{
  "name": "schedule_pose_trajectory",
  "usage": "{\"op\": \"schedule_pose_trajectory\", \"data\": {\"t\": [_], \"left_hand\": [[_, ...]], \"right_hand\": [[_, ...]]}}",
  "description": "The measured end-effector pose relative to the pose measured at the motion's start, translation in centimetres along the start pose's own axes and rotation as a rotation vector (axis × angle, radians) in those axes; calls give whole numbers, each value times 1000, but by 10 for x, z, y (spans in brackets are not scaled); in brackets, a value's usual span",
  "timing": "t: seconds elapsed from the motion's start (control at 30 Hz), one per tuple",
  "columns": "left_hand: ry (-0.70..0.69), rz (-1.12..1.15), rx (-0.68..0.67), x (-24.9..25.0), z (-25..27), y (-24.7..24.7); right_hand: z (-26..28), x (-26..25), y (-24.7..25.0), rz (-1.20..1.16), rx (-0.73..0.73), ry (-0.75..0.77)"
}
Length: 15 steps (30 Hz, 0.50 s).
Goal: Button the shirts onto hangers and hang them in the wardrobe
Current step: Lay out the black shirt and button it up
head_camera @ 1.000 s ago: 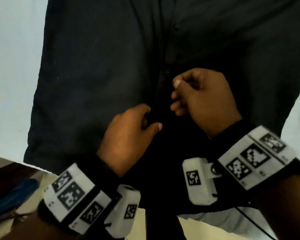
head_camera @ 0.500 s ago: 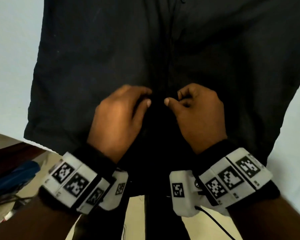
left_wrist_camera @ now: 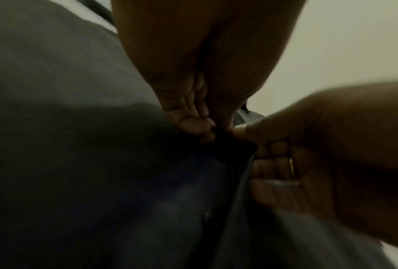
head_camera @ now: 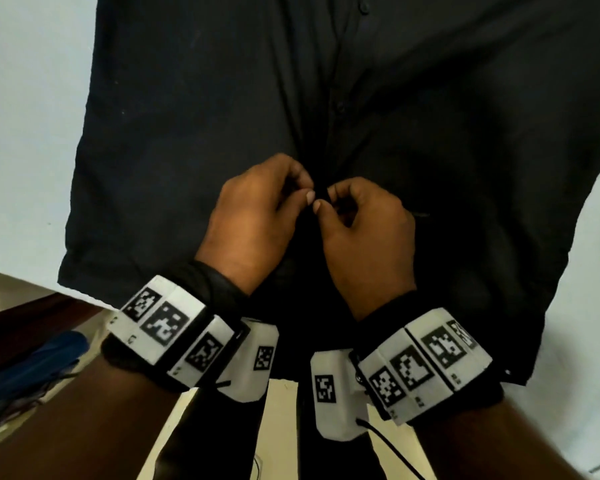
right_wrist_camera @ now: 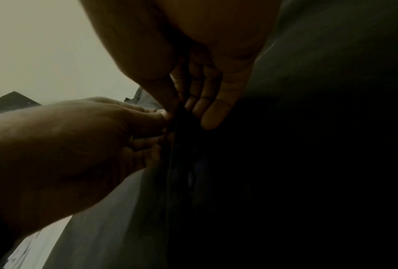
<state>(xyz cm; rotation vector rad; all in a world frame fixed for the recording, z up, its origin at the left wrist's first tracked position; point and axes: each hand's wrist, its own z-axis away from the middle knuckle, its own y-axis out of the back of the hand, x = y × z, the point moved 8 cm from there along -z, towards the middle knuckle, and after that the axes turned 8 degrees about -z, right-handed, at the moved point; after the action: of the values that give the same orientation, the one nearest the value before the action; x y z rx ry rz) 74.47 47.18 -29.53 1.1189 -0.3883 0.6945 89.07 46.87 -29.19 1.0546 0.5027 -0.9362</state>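
Fingers [left_wrist_camera: 207, 134] curl behind shirt [head_camera: 194, 133] placket in wrist views only

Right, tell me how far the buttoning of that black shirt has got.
Done: two upper buttons look fastened. In hand: left hand and right hand pinch the black shirt placket lower down. Left: the hem end, then hanging it; no wardrobe shows.

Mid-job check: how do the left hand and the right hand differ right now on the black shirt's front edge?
The left hand sits slightly higher on the black shirt than the right hand. The left hand works from the left panel, the right hand from the right panel. A cable leaves the right wrist unit; none shows at the left. Shared: both pinch the front edge, thumbs almost meeting.
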Motion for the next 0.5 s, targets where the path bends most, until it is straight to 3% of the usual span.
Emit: {"op": "schedule_pose_trajectory", "data": {"t": [0.17,0.5], "left_hand": [[124,398,-142,-12,0,-6],[141,451,-144,-16,-5,-4]], "right_hand": [[1,0,-3,-6,30,0],[2,0,2,-143,112,24]]}}
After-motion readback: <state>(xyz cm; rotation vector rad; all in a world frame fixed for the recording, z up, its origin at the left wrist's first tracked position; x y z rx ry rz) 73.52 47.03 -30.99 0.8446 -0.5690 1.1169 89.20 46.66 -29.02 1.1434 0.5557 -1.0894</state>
